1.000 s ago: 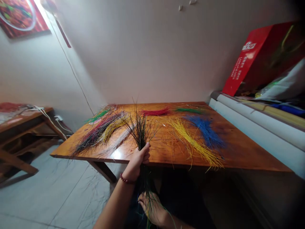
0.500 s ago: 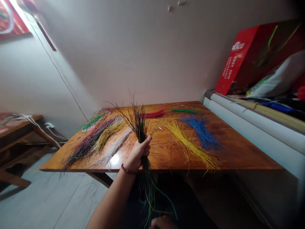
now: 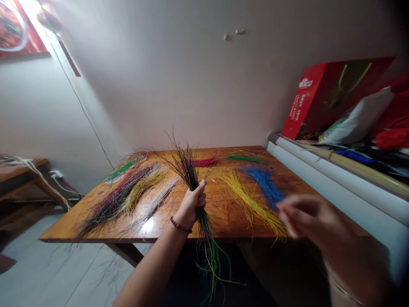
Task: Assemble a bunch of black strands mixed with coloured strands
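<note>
My left hand [image 3: 197,199] is closed around a bundle of thin dark wires [image 3: 187,166], held upright over the table's front edge. The wires' upper ends fan out above the fist. Below it, green, yellow and blue tails [image 3: 211,251] hang down past the edge. My right hand [image 3: 303,215] is smeared by motion at the lower end of the blue wires [image 3: 263,183], with its fingertips close together. Whether it pinches any strand cannot be made out. Close to its fingers lies a yellow wire bunch [image 3: 249,198].
On the wooden table [image 3: 220,226], white wires [image 3: 156,202], dark red and black wires [image 3: 118,194] and gold wires [image 3: 140,189] lie at left. Red wires [image 3: 206,160] and green wires [image 3: 244,158] lie farther back. Long rolls [image 3: 338,179] and a red bag [image 3: 319,98] stand at right.
My right hand has risen from the bottom middle of the view to the right, beside the blue wires. My left hand keeps hold of the dark bundle. The view has tilted slightly up.
</note>
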Motion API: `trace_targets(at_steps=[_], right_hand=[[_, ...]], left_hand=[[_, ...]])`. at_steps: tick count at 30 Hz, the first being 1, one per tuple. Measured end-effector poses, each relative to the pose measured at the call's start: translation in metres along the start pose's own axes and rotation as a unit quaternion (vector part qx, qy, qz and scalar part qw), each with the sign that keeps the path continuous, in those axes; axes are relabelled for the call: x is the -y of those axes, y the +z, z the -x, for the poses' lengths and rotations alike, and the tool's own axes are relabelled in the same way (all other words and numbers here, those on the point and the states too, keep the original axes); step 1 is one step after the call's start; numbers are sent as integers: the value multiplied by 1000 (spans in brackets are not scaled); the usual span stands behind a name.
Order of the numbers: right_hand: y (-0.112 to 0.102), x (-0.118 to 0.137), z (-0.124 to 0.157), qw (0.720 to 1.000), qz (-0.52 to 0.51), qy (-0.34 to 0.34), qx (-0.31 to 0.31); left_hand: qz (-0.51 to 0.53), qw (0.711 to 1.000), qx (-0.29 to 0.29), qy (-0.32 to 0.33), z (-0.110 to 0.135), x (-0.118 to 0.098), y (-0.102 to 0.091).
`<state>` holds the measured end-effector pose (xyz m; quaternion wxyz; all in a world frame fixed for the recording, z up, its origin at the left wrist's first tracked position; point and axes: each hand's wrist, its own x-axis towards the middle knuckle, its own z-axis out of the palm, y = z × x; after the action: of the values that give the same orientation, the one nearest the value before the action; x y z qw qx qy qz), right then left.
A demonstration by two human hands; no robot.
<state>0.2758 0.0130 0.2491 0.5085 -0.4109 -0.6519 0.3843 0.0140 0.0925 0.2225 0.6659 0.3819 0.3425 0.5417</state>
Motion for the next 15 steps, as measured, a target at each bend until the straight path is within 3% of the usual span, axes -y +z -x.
trace_targets(at_steps=[1, 4, 7, 10, 15], right_hand=[[11, 0, -20, 999, -27, 17, -23], [55, -17, -75, 998, -24, 52, -2], [88, -44, -115, 998, -46, 41, 11], [100, -61, -143, 997, -73, 14, 4], [104, -65, -182, 995, -80, -14, -52]], left_hand=[[11, 1000, 7, -4, -3, 1, 3], [50, 998, 26, -16, -14, 3, 15], [68, 997, 32, -23, -31, 4, 22], [75, 997, 24, -25, -50, 4, 22], [90, 996, 25, -6, -87, -7, 21]])
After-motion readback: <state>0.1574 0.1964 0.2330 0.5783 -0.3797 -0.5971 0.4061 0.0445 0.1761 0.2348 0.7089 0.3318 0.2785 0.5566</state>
